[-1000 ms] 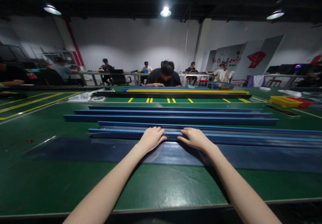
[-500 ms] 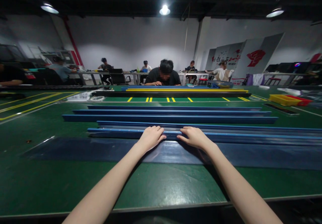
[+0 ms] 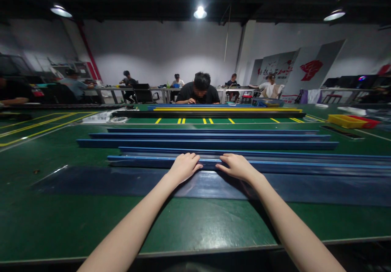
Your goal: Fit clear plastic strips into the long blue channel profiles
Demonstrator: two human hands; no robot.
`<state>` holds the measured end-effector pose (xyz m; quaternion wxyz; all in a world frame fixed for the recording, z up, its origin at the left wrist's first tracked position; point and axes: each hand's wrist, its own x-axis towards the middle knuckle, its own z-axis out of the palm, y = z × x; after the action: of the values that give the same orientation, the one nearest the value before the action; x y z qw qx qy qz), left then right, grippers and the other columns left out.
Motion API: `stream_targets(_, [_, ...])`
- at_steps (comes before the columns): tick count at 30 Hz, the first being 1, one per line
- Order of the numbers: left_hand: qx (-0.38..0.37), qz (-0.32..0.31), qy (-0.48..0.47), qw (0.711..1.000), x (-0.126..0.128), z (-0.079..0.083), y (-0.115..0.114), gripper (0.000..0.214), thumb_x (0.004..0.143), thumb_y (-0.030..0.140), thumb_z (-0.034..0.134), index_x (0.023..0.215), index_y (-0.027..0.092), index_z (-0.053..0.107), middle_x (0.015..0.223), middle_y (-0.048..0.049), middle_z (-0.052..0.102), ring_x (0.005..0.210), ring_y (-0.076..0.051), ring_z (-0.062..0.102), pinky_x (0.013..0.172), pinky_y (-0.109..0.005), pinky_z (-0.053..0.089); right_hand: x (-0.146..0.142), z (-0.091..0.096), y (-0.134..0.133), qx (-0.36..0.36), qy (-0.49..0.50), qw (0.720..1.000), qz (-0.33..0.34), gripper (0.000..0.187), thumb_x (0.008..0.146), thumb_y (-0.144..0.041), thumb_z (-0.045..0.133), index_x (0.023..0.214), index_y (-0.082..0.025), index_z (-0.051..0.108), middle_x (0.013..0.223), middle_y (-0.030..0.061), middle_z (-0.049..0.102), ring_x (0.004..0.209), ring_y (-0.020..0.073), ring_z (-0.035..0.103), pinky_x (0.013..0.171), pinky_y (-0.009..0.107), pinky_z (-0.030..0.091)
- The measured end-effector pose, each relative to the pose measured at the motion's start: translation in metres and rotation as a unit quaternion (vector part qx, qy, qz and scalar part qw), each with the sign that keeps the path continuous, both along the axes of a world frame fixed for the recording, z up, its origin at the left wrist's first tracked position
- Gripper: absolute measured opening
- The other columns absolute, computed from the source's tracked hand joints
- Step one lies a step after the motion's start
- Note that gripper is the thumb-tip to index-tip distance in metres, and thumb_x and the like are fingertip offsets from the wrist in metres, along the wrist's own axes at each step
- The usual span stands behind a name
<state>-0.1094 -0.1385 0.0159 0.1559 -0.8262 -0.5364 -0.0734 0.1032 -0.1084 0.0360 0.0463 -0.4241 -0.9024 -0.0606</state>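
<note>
Both my hands rest on the near edge of a long blue channel profile (image 3: 143,161), a short way apart around its middle. My left hand (image 3: 186,165) curls its fingers over the upper edge, with the thumb on the near side. In the same grip, my right hand (image 3: 234,165) closes on it further right; the fingertips of both are hidden behind the edge. A flat, dark blue glossy sheet (image 3: 122,182) lies on the green table (image 3: 189,227) under my wrists. The profile's right end runs out of view.
Several more blue profiles (image 3: 207,145) lie parallel beyond. Further back are black and yellow strips (image 3: 226,110), with a person (image 3: 198,91) bent over them. A yellow tray (image 3: 345,121) and a red tray (image 3: 368,123) stand at right. Other people sit at tables by the wall.
Almost nothing differs. The whole view has shifted very slightly, and both hands keep the same hold on the blue profile.
</note>
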Motion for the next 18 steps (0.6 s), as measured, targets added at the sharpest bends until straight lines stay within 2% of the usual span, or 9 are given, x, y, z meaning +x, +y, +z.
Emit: stream_targets(18, [0.009,-0.009,-0.004,1.0,-0.0001,-0.0018,0.0013,0.024,0.087,0.04,0.043,0.093,0.018,0.053,0.092,-0.0038,0.062,0.087,-0.019,0.057,0.071,-0.028,0.041,0.0006,-0.0005,0.001,-0.001,-0.003,1.0,-0.005,0.039,0.088,-0.045,0.032,0.09,-0.018,0.06,0.09,0.0074,0.064,0.084,0.0184,0.059,0.069,0.024,0.037])
